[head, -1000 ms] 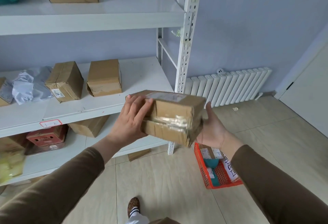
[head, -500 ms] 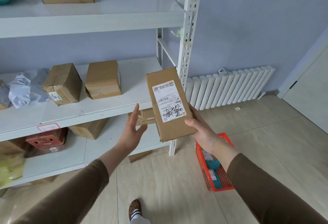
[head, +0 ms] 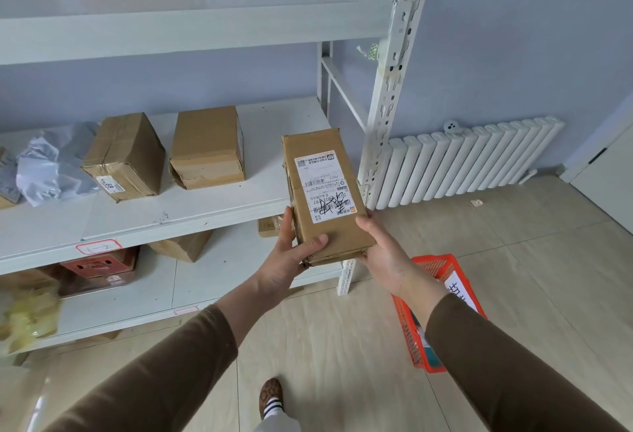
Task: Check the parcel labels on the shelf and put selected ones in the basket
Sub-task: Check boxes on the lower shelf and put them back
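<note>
A parcel (head: 327, 197) was held upright in front of the shelf (head: 205, 215), gripped only at its lower end: the left hand (head: 291, 257) was closed around the bottom left corner with the thumb across the face, and the right hand (head: 383, 250) was wrapped around the right edge. The label (head: 323, 188) was turned toward the camera but upside down, so a misreading could be made and the wrong parcel chosen. With the hold so low, the parcel could tip if one hand were released. The basket (head: 435, 315) lay on the floor below, partly hidden by the right arm, so a blind drop might miss it. Farther back, two boxes (head: 164, 154) remained on the shelf.
</note>
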The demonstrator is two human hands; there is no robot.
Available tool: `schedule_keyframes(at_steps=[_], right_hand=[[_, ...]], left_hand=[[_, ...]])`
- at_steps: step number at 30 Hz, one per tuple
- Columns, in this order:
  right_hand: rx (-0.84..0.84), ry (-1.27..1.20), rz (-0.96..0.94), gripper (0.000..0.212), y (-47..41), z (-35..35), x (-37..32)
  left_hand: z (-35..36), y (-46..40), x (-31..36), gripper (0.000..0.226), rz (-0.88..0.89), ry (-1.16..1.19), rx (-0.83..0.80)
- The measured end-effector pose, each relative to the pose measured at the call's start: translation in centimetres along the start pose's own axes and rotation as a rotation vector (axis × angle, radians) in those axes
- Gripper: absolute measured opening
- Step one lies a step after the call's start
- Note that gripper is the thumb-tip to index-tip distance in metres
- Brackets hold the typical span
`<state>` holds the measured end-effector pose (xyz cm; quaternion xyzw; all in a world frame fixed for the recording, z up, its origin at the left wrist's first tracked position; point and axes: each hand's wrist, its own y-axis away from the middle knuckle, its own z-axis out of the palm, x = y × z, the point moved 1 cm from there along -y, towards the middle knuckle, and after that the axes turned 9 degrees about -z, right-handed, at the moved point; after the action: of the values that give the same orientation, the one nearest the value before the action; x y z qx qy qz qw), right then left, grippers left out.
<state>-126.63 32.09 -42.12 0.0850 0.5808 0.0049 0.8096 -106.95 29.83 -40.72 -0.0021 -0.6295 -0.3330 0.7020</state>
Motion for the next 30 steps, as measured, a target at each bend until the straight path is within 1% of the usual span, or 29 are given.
schedule_keyframes(at_steps=[1,2,4,5,6,8,9,11,13,15,16,19,21,23,28,30], right_hand=[[-0.002,0.036,0.041,0.06,-0.7,0.2,0.0],[0.004,0.065,0.084,0.067,-1.5,0.5,-0.1],[0.041,0.1,0.138,0.091,-3.3,1.0,0.0],[0.061,0.114,0.148,0.095,-4.3,1.2,0.0],[0.077,0.125,0.152,0.089,-5.5,1.6,-0.1],[0.11,0.124,0.133,0.061,-8.3,2.4,-0.5],[0.135,0.11,0.122,0.053,-9.9,2.8,-0.7],[0.202,0.077,0.106,0.045,-13.1,3.5,-1.2],[0.25,0.067,0.093,0.043,-16.1,4.2,-1.9],[0.276,0.062,0.078,0.044,-19.1,4.6,-2.3],[0.283,0.062,0.072,0.045,-20.5,4.8,-2.4],[0.295,0.083,0.071,0.046,-24.2,5.0,-2.4],[0.294,0.074,0.071,0.044,-25.8,5.3,-2.4],[0.299,0.059,0.072,0.038,-26.8,5.6,-2.3],[0.34,0.055,0.088,0.03,-28.5,5.2,-1.2],[0.348,0.051,0.084,0.025,-28.8,4.9,-1.0]], left_hand=[[-0.3,-0.8,0.3,0.087,0.004,0.023,0.023],[-0.7,-1.7,0.6,0.088,0.002,0.05,0.05],[-1.7,-3.9,1.4,0.096,-0.032,0.109,0.097],[-2.3,-5.3,1.8,0.096,-0.05,0.133,0.114],[-2.9,-6.8,2.3,0.095,-0.067,0.15,0.13],[-3.9,-9.6,3.6,0.092,-0.097,0.171,0.166],[-4.4,-11.0,4.3,0.091,-0.109,0.182,0.18],[-5.3,-13.6,5.7,0.084,-0.12,0.193,0.192],[-6.3,-16.4,6.9,0.081,-0.12,0.207,0.189],[-7.4,-18.9,7.9,0.089,-0.119,0.221,0.18],[-7.9,-20.1,8.4,0.089,-0.116,0.22,0.179],[-9.1,-22.9,9.4,0.072,-0.101,0.214,0.177],[-9.8,-24.1,9.9,0.061,-0.104,0.203,0.173],[-10.3,-25.3,10.1,0.057,-0.106,0.19,0.158],[-10.7,-26.7,10.2,0.061,-0.123,0.139,0.138],[-10.6,-26.8,10.1,0.069,-0.121,0.116,0.133]])
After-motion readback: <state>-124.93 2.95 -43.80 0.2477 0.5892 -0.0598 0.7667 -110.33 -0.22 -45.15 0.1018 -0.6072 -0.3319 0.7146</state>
